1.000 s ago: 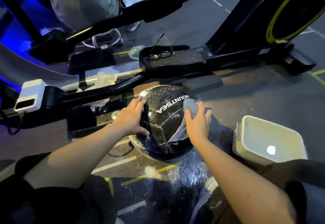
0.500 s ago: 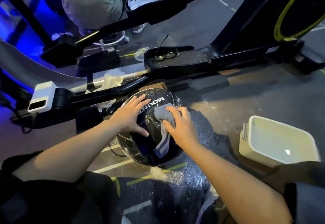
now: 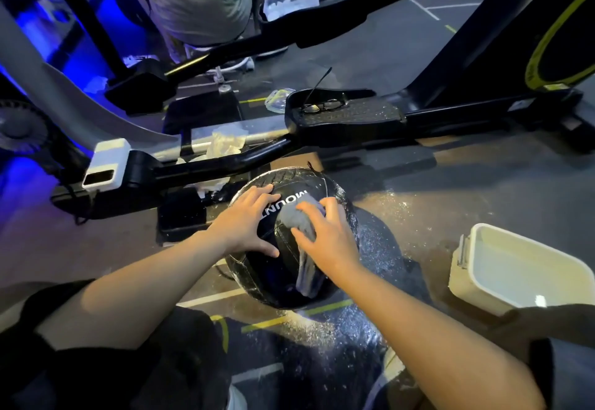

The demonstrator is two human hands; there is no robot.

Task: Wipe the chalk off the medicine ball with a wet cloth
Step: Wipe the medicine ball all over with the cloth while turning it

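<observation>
A black medicine ball (image 3: 273,284) with white lettering sits on the gym floor in front of me. My left hand (image 3: 246,224) lies flat on the ball's upper left side, fingers spread. My right hand (image 3: 328,235) presses a grey wet cloth (image 3: 301,219) onto the top of the ball, fingers curled over it. One end of the cloth hangs down the ball's near side. White chalk streaks show along the ball's seams and far rim.
A white plastic tub (image 3: 515,268) stands on the floor to the right. Black bars of an exercise machine (image 3: 338,132) cross just behind the ball, with glasses (image 3: 322,105) lying on a pedal. A white box (image 3: 106,165) is at left. Another person (image 3: 199,0) crouches behind. Chalk dust speckles the floor (image 3: 380,248).
My right hand has slid the cloth from the ball's right side up onto its top, covering part of the lettering. My left hand has shifted higher and flattened.
</observation>
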